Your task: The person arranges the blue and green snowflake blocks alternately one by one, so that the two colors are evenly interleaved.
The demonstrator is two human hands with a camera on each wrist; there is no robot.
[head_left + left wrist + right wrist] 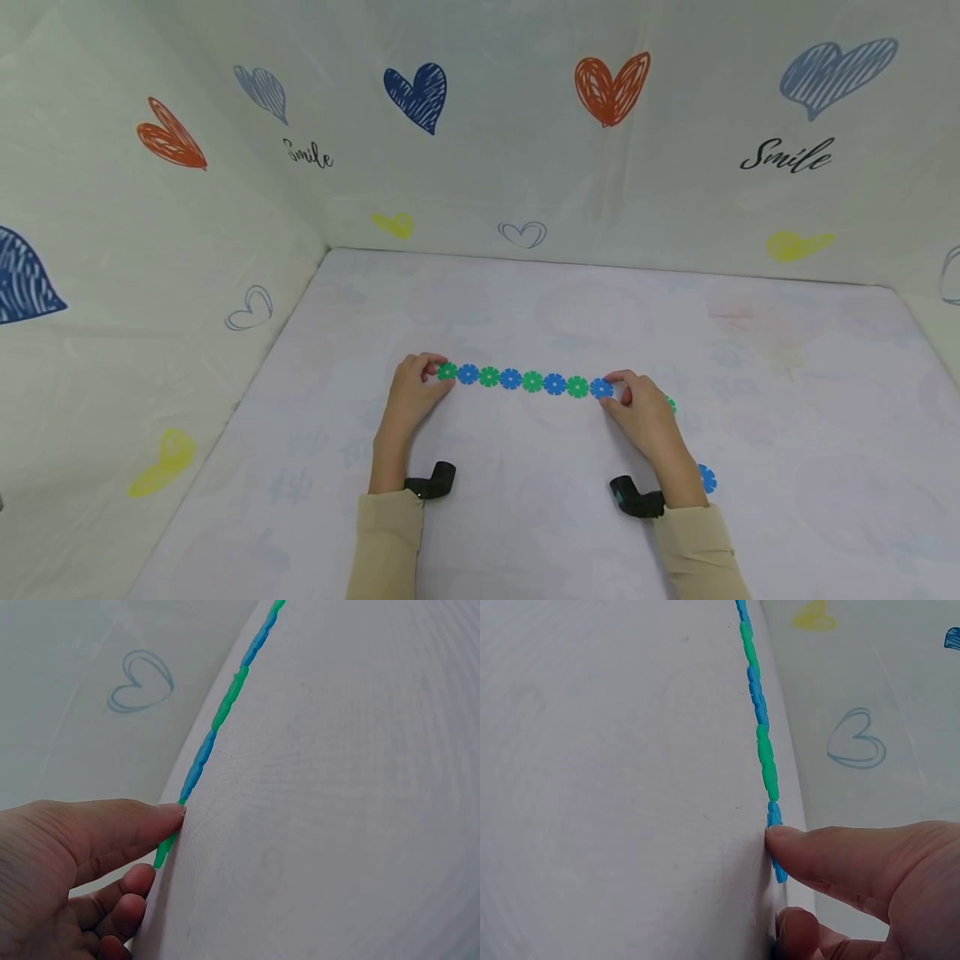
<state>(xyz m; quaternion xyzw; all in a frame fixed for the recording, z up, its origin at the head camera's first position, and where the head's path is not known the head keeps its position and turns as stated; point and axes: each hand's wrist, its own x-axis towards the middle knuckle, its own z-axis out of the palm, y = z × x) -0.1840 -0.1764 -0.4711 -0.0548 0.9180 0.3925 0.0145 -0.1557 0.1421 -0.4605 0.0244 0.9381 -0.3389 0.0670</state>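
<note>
A straight row of green and blue flower-shaped plastic discs (532,382) runs left to right between my two hands, the colours alternating. My left hand (412,387) pinches the green disc (447,372) at the left end between thumb and fingers. At the opposite end, my right hand (641,412) pinches a blue disc (602,388). Edge-on in the left wrist view, the row shows as a thin line, with the left thumb (142,821) laid over its near disc. The right thumb (832,855) likewise covers part of the blue end disc in the right wrist view.
Partly hidden behind the right hand lies a green disc (671,405). A loose blue disc (707,478) peeks out beside the right wrist. The white table (517,517) meets hanging cloth walls (480,175) printed with hearts at the back and left.
</note>
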